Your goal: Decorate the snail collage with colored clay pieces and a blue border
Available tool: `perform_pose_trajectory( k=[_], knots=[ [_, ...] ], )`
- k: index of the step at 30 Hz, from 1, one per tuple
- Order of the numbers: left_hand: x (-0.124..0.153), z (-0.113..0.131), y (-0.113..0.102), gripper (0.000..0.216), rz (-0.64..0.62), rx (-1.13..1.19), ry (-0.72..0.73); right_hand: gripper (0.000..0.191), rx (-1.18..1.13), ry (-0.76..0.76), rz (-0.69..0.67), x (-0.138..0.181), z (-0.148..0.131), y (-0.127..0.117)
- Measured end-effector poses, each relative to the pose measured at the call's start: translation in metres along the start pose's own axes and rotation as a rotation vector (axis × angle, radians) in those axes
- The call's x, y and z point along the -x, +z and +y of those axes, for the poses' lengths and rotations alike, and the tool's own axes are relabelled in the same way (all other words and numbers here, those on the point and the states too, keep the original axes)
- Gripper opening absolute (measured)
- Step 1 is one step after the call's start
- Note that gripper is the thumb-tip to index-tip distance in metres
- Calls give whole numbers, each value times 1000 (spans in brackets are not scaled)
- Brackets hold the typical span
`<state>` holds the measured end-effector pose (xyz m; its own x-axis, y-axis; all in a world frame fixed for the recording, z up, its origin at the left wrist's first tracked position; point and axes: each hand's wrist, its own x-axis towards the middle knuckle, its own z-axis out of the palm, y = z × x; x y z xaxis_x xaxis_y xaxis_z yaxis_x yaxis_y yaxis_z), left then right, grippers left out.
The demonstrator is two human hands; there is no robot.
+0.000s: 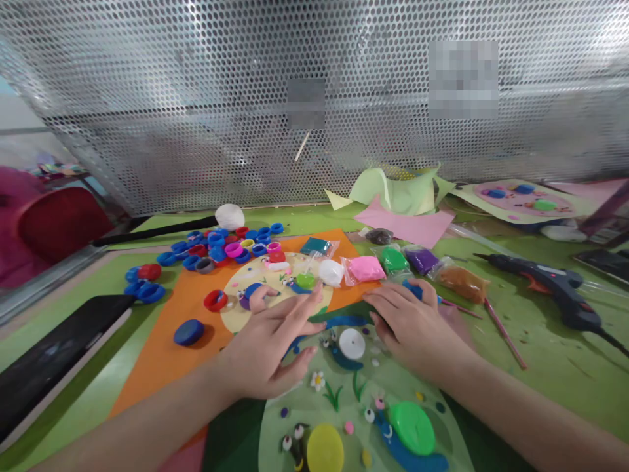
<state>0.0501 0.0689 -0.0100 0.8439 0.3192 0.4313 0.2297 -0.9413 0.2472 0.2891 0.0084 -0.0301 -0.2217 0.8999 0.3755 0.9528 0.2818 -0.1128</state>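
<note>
My left hand point(272, 341) has its fingers spread over the upper left of a light green paper picture point(304, 406). One fingertip is near the left end of a blue clay strip point(346, 321). My right hand point(415, 324) is palm down beside the strip's right end, fingers stretched and slightly bent. Whether its fingertips touch the strip I cannot tell. Below the hands are clay snails with a white cap point(352, 344), a green cap point(413, 427) and a yellow cap point(325, 449) as shells. A small clay flower point(318, 380) lies between them. Something blue point(413, 288) is partly hidden behind my right hand.
Many bottle caps point(216, 249) are heaped at the back left. Bags of clay, one pink point(366, 269) and one brown point(462, 280), lie behind my right hand. A glue gun point(550, 285) lies right, a black phone-like device point(59, 354) left. A perforated metal panel point(236, 118) stands behind.
</note>
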Motion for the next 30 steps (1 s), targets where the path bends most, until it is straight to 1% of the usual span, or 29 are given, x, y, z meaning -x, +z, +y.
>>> perform_pose_trajectory(
  k=[2,5,8,13,17,20,23,25,30],
  knots=[
    [1,1,2,73,-11,-39,1,26,2,3,-16,0,0,-1],
    [2,2,3,74,3,-102,-35,26,10,-5,-13,-1,-1,-1],
    [0,4,3,74,-14,-110,-44,25,7,-8,-2,-1,-2,-1],
    [-2,7,3,71,-44,-109,-32,26,11,-15,-8,-1,-2,-2],
    [1,5,2,73,-25,-132,-1,27,6,-11,-5,0,-2,-2],
    [3,1,0,74,-11,-108,42,26,3,-17,5,1,-1,0],
    [3,-1,0,75,-60,-110,114,24,7,-25,-1,0,0,0],
    [2,-1,-1,75,-94,-131,137,24,0,-15,-2,0,-1,0],
    [-2,0,0,74,-149,-125,94,26,4,-2,-11,0,-2,-2]
  ],
)
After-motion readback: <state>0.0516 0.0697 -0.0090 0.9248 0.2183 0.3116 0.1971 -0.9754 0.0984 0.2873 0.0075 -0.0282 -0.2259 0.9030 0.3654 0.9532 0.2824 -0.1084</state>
